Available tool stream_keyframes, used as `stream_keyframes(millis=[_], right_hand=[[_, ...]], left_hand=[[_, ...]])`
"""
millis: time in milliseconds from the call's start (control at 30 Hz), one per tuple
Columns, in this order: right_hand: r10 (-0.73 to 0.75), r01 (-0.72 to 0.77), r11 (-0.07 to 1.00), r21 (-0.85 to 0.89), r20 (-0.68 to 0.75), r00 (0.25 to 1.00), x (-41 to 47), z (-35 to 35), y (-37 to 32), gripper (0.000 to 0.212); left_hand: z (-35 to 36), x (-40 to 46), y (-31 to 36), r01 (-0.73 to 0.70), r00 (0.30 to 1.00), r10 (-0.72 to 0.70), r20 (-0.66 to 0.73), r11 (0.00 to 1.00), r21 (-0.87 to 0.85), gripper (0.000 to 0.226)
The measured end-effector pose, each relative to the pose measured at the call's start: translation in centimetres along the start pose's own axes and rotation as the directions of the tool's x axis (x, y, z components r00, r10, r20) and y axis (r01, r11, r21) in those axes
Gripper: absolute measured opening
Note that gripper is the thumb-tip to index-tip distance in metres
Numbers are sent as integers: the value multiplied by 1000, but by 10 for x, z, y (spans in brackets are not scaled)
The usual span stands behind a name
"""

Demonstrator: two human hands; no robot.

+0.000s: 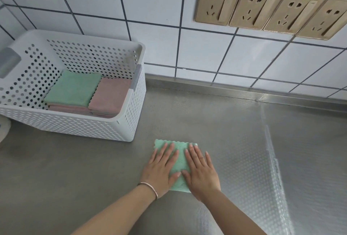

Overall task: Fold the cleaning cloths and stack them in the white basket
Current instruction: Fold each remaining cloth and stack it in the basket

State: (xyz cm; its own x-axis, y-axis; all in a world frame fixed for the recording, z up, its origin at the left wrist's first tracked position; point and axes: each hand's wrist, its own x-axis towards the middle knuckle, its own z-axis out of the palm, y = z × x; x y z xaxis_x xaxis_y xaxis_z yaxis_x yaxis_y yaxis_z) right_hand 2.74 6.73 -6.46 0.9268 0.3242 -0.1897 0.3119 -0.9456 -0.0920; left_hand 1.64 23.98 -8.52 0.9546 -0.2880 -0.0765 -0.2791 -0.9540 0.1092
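A folded green cleaning cloth (179, 161) lies flat on the steel counter, near the front centre. My left hand (160, 169) and my right hand (201, 172) both press on it with straight, spread fingers, side by side, covering most of it. The white perforated basket (78, 127) stands at the back left against the tiled wall. Inside it lie a folded green cloth (74, 88) and a folded pink cloth (110, 95) on top of more pink ones.
The steel counter (75, 169) runs to a tiled wall carrying several gold power sockets (217, 2). A clear dimpled plastic sheet (262, 150) covers the counter's right part. A white rounded object (3, 127) shows at the left edge, beside the basket.
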Motion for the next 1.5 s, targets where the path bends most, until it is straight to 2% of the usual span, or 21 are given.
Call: stream_keyframes(millis=[367, 500, 533, 567, 600, 633, 700, 733, 800, 833, 933, 1033, 1133, 1167, 1233, 1333, 1367, 1433, 1500], right_hand=[[-20, 20, 1000, 3, 84, 996, 3, 7, 3, 66], [-19, 18, 1000, 21, 74, 997, 7, -1, 2, 65], [-45, 44, 999, 21, 60, 997, 8, -7, 2, 66], [-59, 54, 996, 71, 74, 996, 9, -12, 3, 66], [-25, 0, 981, 193, 127, 992, 8, -21, 2, 64], [65, -110, 943, 313, 151, 986, 8, -29, -1, 61], [338, -328, 770, 547, 86, 937, 1, -38, -5, 51], [452, -423, 635, 647, 134, 882, -2, -41, -8, 47], [527, -554, 394, 733, 314, 790, -9, -40, -14, 41], [518, -582, 350, 734, 365, 773, -11, -37, -16, 38], [501, -600, 349, 720, 398, 769, -21, -38, -23, 36], [495, -663, 336, 669, 473, 729, -30, -33, -25, 35], [468, -710, 307, 634, 548, 693, -41, -29, -22, 28], [457, -720, 270, 640, 573, 681, -45, -29, -21, 24], [433, -712, 198, 674, 591, 680, -54, -30, -19, 20], [404, -609, 171, 774, 509, 760, -66, -38, -15, 24], [390, -563, 154, 812, 473, 790, -69, -42, -15, 24], [340, -477, 82, 875, 425, 839, -76, -55, -14, 19], [259, -415, -16, 910, 404, 877, -79, -71, -14, 18]], left_hand=[[-2, 3, -4, 0, 1000, 1, 11, 998, -61, 69], [-10, 9, -4, 19, 997, -15, 79, 999, -50, 68], [-17, 11, -4, 23, 997, -17, 69, 996, -89, 73], [-24, 14, -4, 60, 997, -51, 51, 978, -201, 80], [-33, 14, -3, 175, 985, -166, 55, 915, -365, 83], [-38, 15, -3, 295, 946, -321, 38, 811, -504, 77], [-46, 9, -2, 488, 777, -628, 42, 560, -669, 43], [-47, 4, -3, 566, 715, -689, 120, 469, -678, 30], [-43, -6, 0, 661, 692, -659, 294, 415, -625, 24], [-41, -10, 3, 684, 687, -641, 342, 414, -600, 25], [-45, -23, 8, 708, 663, -648, 375, 378, -596, 29], [-52, -32, 11, 761, 587, -693, 419, 297, -577, 40], [-60, -45, 15, 818, 530, -665, 526, 238, -524, 34], [-62, -49, 16, 822, 521, -638, 568, 193, -536, 28], [-60, -57, 16, 796, 505, -564, 653, 11, -605, 21], [-79, -68, 29, 686, 497, -423, 758, -343, -641, 22], [-80, -69, 32, 650, 508, -390, 768, -412, -639, 21], [-88, -72, 38, 569, 561, -349, 751, -496, -656, 21], [-96, -71, 43, 492, 643, -337, 688, -507, -708, 23]])
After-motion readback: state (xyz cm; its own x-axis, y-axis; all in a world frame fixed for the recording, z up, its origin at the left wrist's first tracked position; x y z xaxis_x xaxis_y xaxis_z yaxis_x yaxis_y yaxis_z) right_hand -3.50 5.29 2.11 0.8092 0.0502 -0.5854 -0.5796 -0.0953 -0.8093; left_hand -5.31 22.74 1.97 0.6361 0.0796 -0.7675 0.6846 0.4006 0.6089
